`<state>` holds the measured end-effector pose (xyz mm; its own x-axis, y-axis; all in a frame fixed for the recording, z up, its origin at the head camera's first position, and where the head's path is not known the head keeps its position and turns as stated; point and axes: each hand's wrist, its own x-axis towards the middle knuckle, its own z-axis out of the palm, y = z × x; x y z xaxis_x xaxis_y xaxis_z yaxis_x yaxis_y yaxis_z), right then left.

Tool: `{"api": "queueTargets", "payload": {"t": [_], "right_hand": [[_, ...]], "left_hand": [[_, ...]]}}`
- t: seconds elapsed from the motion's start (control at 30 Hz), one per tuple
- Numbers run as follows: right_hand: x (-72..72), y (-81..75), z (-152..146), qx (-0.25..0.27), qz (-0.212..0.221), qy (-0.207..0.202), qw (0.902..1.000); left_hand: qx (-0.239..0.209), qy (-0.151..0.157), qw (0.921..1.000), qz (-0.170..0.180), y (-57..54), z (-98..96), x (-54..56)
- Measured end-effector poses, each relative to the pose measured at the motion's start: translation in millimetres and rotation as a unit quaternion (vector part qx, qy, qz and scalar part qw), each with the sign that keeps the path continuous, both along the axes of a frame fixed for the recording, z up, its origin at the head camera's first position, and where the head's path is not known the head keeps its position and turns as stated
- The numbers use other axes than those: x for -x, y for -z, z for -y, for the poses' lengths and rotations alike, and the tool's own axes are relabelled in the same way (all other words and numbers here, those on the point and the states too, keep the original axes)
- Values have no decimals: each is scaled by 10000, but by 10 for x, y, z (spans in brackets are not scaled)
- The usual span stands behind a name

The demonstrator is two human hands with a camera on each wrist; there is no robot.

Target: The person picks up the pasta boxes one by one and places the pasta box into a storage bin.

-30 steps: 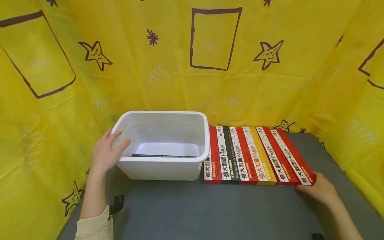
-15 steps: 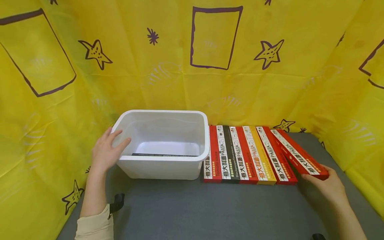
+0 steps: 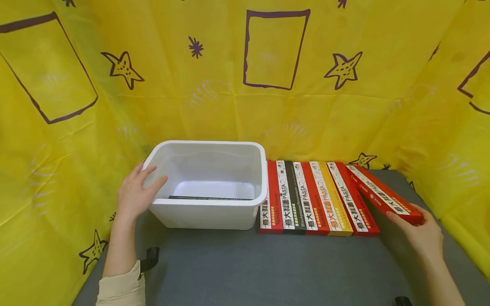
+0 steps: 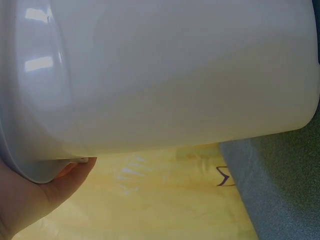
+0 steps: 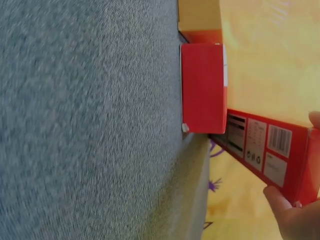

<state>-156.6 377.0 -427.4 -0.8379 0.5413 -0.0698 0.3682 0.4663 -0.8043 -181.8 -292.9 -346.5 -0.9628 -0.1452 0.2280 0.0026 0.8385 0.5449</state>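
Note:
A white plastic bin [image 3: 206, 216] stands left of centre in the head view. My left hand [image 3: 135, 193] grips its left rim; in the left wrist view a finger [image 4: 75, 177] curls beneath the lip. At the right, my right hand [image 3: 425, 233] pinches the near end of a red pasta box [image 3: 386, 195] between thumb and fingers. That end is raised off the table, while the far end slants down beside the row. The right wrist view shows the box's printed underside [image 5: 260, 147] with a barcode. Inside the bin, a black box [image 3: 210, 198] shows over the front rim.
Several pasta boxes lie side by side right of the bin: red ones [image 3: 354, 199], a black one [image 3: 292, 199] and a yellow one [image 3: 333, 199]. They sit on a dark grey table [image 3: 245, 267]. Yellow printed cloth [image 3: 214, 114] hangs behind and along both sides.
My right hand has lifted the near end of the rightmost red pasta box and moved it up and to the right, away from the row. My left hand has stayed on the bin rim.

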Motion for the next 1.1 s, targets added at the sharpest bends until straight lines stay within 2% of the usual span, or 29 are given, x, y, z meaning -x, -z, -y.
{"api": "queueTargets", "payload": {"t": [0.1,0.17,0.33,0.4,0.47,0.57,0.73,0.83,0.97,1.1], "right_hand": [[8,-20,27,652,-263,461,9965],[10,-42,36,1234,-546,802,9876],[-2,-114,82,2265,-1236,1322,9571],[-8,-151,114,2570,-1531,1398,9439],[-12,-198,155,2925,-1902,1399,9266],[-18,-288,225,3410,-2423,1167,9008],[-21,-446,392,3967,-3007,506,8658],[-30,-517,501,4328,-3284,-85,8395],[-53,-599,664,4696,-3411,-1010,8081],[-66,-680,851,4785,-3412,-1654,7920]], "left_hand": [[18,-7,10000,-18,5,4,3],[27,12,10000,-23,9,0,6],[-4,57,10000,-13,9,-9,9],[-23,62,10000,-6,10,-8,12],[-25,68,10000,1,10,-3,14],[-15,47,10000,10,11,6,15],[7,15,10000,23,9,14,9],[22,27,10000,17,8,9,7],[28,33,10000,23,9,8,4],[14,27,10000,20,2,4,-3]]}}
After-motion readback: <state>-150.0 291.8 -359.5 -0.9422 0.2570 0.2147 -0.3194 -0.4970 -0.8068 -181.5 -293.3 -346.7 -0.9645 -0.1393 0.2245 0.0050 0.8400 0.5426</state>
